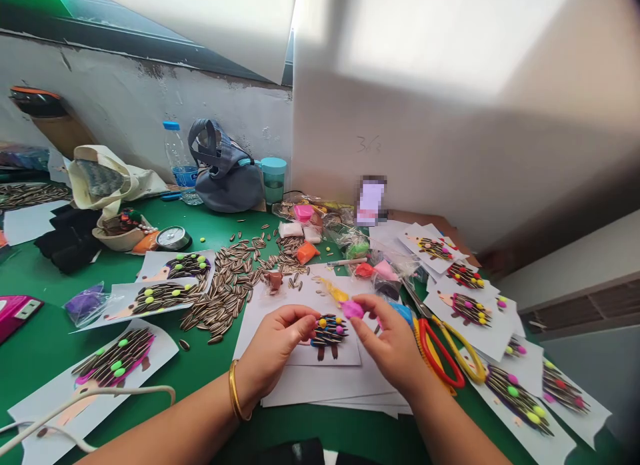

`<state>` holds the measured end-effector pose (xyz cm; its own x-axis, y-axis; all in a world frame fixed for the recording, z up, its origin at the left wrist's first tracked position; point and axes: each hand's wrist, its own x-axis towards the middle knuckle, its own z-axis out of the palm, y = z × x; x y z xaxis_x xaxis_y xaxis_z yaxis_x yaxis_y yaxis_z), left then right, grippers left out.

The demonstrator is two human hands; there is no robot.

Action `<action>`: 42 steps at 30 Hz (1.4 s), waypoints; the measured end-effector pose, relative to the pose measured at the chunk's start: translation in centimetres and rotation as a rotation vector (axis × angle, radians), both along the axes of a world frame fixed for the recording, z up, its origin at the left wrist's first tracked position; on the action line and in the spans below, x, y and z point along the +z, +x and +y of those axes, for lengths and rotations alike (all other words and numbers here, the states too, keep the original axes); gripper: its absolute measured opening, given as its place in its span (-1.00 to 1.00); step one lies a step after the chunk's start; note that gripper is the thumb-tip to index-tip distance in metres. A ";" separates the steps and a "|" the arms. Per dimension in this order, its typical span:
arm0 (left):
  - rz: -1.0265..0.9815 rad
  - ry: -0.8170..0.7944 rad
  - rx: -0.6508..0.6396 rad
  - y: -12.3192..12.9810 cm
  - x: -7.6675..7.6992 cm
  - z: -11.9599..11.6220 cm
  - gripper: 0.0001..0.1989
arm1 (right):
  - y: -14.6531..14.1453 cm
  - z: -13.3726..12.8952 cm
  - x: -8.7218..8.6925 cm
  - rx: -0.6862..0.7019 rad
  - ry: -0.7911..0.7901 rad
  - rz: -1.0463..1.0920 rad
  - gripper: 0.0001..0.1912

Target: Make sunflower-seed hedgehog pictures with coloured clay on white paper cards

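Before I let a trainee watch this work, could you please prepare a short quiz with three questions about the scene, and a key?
1. Multiple choice: what colour is the lump held by the right hand?
A) green
B) orange
C) pink

2. True or false: the gold bangle is worn on the left wrist.

3. Fill in: the big pile of striped seeds lies to the ____ of the hedgehog picture between the left hand and the right hand, as the camera sees it.

Key: 1. C; 2. True; 3. left.
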<state>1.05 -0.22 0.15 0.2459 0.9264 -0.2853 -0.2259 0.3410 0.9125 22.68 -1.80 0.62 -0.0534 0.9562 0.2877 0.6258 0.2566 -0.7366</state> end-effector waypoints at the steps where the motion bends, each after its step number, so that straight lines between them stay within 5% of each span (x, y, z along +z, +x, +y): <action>1: 0.002 -0.010 0.000 0.1 0.2 0.0 -0.68 | 0.8 0.5 -0.3 -0.069 0.050 -0.064 -0.68; 8: -0.020 0.015 -0.043 0.0 0.1 -0.2 -0.64 | 3.4 3.2 -2.1 -0.217 0.204 -0.610 -0.78; 15: -0.025 0.050 -0.069 -0.1 1.0 -0.4 -0.74 | 2.5 3.2 -2.3 -0.242 0.141 -0.725 -0.80; 22: -0.045 0.029 -0.099 0.0 0.9 -0.5 -0.74 | 2.4 2.4 -1.6 -0.225 0.246 -0.654 -0.68; 30: -0.022 0.059 -0.172 -0.1 0.7 -0.8 -0.62 | -1.4 -0.8 0.6 0.115 0.470 -0.327 -0.63; 34: -0.023 0.117 -0.223 -0.1 0.4 -1.0 -0.53 | -3.0 -1.9 0.9 0.221 0.454 -0.259 -0.62; 42: -0.009 0.095 -0.292 0.1 0.7 -1.1 -0.62 | -3.7 -2.0 0.9 0.219 0.408 -0.144 -0.70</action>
<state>1.11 -1.27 0.88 0.5075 0.8387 -0.1974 -0.1396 0.3061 0.9417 19.01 -3.80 1.56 -0.3073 0.7287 0.6120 0.6129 0.6435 -0.4585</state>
